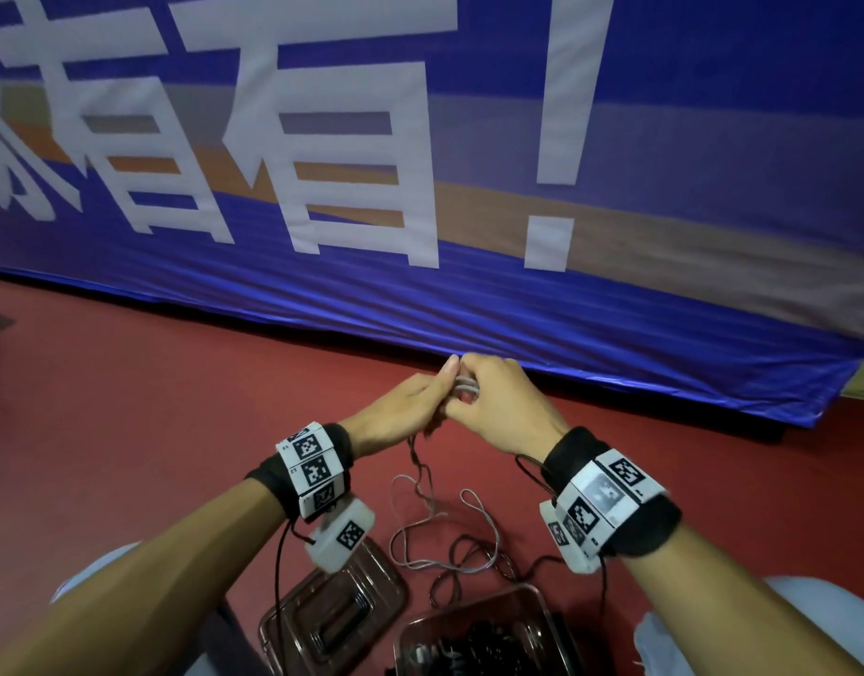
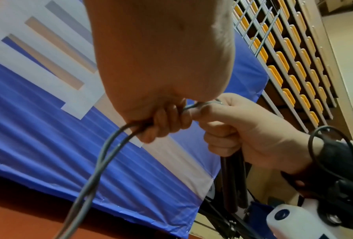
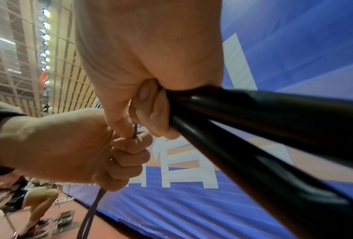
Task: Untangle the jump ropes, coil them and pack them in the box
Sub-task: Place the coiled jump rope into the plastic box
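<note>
Above the red floor, my left hand (image 1: 420, 402) and right hand (image 1: 488, 397) meet around a small wrap of grey jump rope (image 1: 465, 384). In the left wrist view my left hand's fingers (image 2: 167, 122) curl round two grey rope strands (image 2: 93, 177) that hang down. My right hand (image 3: 151, 48) grips two black handles (image 3: 273, 129) and pinches the rope beside my left hand (image 3: 69, 148). The rest of the grey rope (image 1: 444, 529) lies loose on the floor, tangled with a dark rope (image 1: 469, 563). A clear box (image 1: 537, 612) near me holds black ropes.
The box's clear lid (image 1: 332, 607) lies left of the box. A blue banner (image 1: 664, 334) with white characters hangs right behind my hands. My knees (image 1: 810, 626) frame the box. Another person (image 3: 28, 202) crouches far to the left.
</note>
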Demonstrator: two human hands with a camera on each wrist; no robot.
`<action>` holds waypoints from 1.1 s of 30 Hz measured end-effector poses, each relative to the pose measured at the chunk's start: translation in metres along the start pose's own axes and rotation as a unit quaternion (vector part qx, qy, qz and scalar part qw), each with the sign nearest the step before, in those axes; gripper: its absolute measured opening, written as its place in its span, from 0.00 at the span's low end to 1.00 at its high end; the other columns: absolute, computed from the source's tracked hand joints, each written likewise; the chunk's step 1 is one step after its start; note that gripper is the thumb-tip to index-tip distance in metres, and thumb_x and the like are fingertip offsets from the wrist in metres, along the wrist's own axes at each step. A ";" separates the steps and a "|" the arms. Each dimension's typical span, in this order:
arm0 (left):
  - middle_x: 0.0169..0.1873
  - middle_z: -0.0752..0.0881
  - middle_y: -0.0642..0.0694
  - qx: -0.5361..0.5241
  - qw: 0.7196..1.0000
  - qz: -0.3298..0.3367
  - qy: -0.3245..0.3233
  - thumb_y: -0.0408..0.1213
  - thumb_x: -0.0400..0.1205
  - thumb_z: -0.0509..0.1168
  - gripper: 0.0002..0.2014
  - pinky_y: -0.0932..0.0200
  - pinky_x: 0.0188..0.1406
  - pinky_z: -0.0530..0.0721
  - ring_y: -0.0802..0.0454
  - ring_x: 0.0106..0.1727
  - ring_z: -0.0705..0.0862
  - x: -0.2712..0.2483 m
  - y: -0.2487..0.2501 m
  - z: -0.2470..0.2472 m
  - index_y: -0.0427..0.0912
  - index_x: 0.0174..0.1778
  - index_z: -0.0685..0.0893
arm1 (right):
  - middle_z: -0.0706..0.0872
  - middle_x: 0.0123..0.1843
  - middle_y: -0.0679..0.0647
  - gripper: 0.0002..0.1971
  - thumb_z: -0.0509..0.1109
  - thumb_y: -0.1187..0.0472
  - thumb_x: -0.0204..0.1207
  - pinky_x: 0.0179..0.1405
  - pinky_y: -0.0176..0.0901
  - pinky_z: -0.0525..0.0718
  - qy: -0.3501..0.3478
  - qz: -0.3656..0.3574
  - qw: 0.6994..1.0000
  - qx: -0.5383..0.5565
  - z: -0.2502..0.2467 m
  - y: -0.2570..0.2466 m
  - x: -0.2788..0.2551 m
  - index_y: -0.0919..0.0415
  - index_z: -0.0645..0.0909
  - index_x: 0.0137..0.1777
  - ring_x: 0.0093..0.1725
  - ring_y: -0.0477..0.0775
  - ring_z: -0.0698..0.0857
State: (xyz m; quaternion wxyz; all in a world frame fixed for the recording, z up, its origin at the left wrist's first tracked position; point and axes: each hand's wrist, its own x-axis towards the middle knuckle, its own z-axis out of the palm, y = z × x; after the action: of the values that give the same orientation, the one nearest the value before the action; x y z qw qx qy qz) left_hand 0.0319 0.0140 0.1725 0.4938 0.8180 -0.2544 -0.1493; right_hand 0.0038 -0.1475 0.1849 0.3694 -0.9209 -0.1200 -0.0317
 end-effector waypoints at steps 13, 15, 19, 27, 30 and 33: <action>0.24 0.63 0.47 0.076 0.983 0.009 0.166 0.59 0.88 0.60 0.30 0.55 0.26 0.58 0.53 0.26 0.60 0.011 -0.004 -0.029 0.41 0.27 0.67 | 0.78 0.26 0.52 0.26 0.71 0.39 0.82 0.29 0.46 0.72 -0.040 0.079 0.993 -0.077 -0.026 0.025 -0.005 0.57 0.75 0.30 0.26 0.54 0.77; 0.24 0.75 0.46 0.073 0.990 -0.003 0.122 0.57 0.90 0.57 0.30 0.56 0.31 0.70 0.54 0.27 0.71 0.013 -0.009 -0.023 0.37 0.29 0.77 | 0.78 0.26 0.52 0.26 0.70 0.40 0.82 0.26 0.45 0.69 -0.030 0.096 0.990 -0.098 -0.024 0.023 -0.008 0.57 0.73 0.28 0.26 0.56 0.76; 0.27 0.81 0.34 -0.014 0.999 0.000 0.047 0.55 0.92 0.52 0.31 0.52 0.40 0.75 0.46 0.32 0.79 0.007 0.003 -0.004 0.37 0.31 0.82 | 0.80 0.29 0.53 0.21 0.70 0.46 0.81 0.25 0.45 0.69 -0.035 0.097 0.982 -0.157 -0.021 0.018 -0.010 0.56 0.74 0.30 0.29 0.58 0.80; 0.24 0.62 0.41 -0.051 0.998 -0.019 0.042 0.63 0.87 0.58 0.30 0.45 0.25 0.56 0.42 0.26 0.59 0.007 0.011 0.011 0.42 0.36 0.92 | 0.88 0.26 0.60 0.19 0.69 0.51 0.84 0.35 0.53 0.93 -0.124 0.086 0.988 -0.006 -0.019 0.014 -0.010 0.66 0.84 0.40 0.23 0.57 0.89; 0.21 0.57 0.48 -0.168 0.982 -0.030 0.087 0.54 0.89 0.60 0.28 0.57 0.23 0.53 0.54 0.22 0.56 0.012 0.012 -0.001 0.49 0.22 0.67 | 0.87 0.25 0.60 0.22 0.74 0.52 0.83 0.33 0.48 0.90 -0.157 0.050 0.979 0.121 -0.023 0.019 -0.009 0.67 0.81 0.32 0.26 0.58 0.90; 0.20 0.55 0.51 -0.229 0.965 -0.057 0.117 0.51 0.90 0.58 0.27 0.59 0.23 0.52 0.56 0.20 0.55 0.016 0.008 -0.018 0.52 0.25 0.62 | 0.84 0.28 0.58 0.21 0.74 0.47 0.83 0.28 0.44 0.86 -0.191 0.066 0.958 0.203 -0.025 0.015 -0.011 0.63 0.79 0.37 0.26 0.57 0.87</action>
State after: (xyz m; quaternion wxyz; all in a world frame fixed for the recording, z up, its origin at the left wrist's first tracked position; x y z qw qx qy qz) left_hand 0.0515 0.0151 0.1884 0.6846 0.7083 -0.1067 -0.1351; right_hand -0.0023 -0.1775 0.1912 0.5197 -0.8215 -0.1311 0.1948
